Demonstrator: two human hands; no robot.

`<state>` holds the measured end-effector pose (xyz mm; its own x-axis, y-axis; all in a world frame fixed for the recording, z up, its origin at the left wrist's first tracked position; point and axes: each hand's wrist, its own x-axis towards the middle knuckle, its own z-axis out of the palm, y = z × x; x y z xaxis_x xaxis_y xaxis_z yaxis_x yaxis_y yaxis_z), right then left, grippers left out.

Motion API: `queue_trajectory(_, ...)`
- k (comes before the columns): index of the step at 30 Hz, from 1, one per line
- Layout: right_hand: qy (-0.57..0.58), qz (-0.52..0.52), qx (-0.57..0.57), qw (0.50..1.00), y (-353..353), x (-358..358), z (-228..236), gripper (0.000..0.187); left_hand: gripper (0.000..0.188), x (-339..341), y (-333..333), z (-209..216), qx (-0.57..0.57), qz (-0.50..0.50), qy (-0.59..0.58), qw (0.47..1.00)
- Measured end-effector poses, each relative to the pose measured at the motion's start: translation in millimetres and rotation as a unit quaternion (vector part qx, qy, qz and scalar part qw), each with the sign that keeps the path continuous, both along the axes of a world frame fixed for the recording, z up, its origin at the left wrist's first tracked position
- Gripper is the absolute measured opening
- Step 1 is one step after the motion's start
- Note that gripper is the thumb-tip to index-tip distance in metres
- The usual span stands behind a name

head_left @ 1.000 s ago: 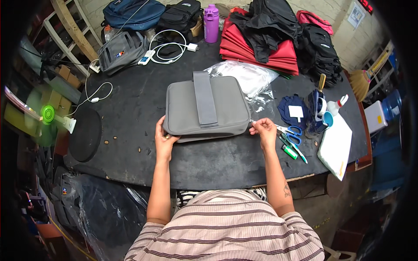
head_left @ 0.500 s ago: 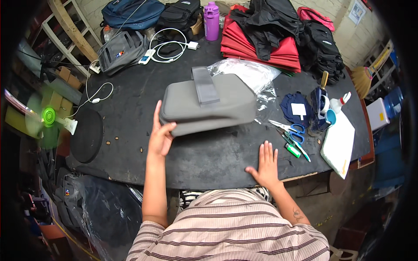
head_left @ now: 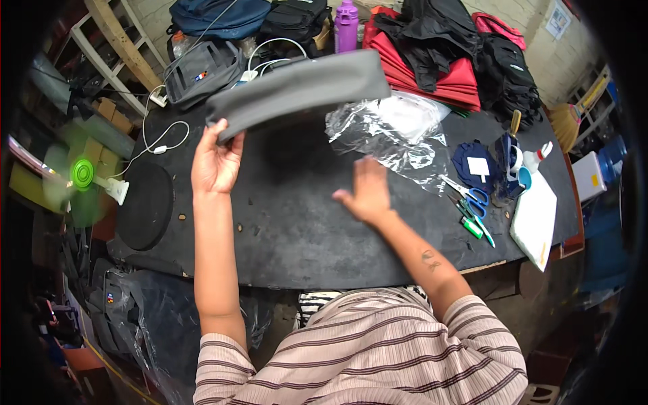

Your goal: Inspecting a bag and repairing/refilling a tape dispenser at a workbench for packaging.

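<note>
My left hand pinches the lower left corner of a boxy grey fabric bag, raised over the table and tilted so that one long narrow side shows. The strap on its top is hidden from this angle. My right hand is over the middle of the table with its thumb apart and fingers stretched out, slightly smeared by motion. It holds nothing. Just beyond and right of it lies a crumpled clear plastic bag.
Scissors, a green lighter and a navy cloth piece lie to the right. A purple bottle stands by stacked red fabric. A grey backpack and a green fan are at left.
My left hand has lifted the grey bag up and away, turning its side toward me. My right hand has moved left and farther in over the table.
</note>
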<state>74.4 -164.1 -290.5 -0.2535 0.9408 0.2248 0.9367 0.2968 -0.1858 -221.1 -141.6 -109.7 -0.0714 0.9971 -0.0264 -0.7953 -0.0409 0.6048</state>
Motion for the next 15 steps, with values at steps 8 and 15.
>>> queue_trajectory(8,0.032,0.329,-0.037,0.943,-95.7,-227.0,20.4,0.098,0.014,-44.6,-25.3,60.3,0.068,-0.017,-0.039,0.997)
queue_trajectory(15,0.095,0.719,-0.294,0.622,-170.1,-253.8,25.3,0.055,0.016,-67.9,-43.6,73.8,0.056,0.031,0.032,0.997)
